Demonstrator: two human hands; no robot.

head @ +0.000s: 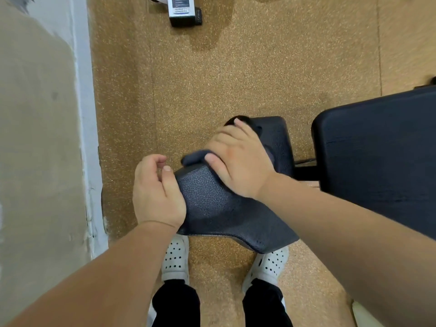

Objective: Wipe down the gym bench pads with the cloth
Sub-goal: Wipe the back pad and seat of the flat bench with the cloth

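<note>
The right hand's fingers (226, 138) lie close together and nearly straight, pressed flat on a dark cloth (194, 158); the right hand (238, 161) hides most of it, and only a rolled fold by the thumb and a sliver at the hand's right side show. The cloth sits on the far end of the near pad (212, 204), a black grained surface in the centre of the frame. The left hand's fingers (153, 161) curl loosely with nothing seen in them; the left hand (157, 197) rests thumb-side against that pad's left edge.

Just beyond, a second pad (279, 138) is partly covered by the right hand; at the right a long pad (377, 149) is cut off by the frame edge. White shoes (175, 258) peek out below the near pad's lower edge.

Speckled brown floor (236, 67) lies open across the upper centre; a wall (35, 138) closes the left side; a boxy object (182, 13) — label unreadable — is cut by the top edge.
</note>
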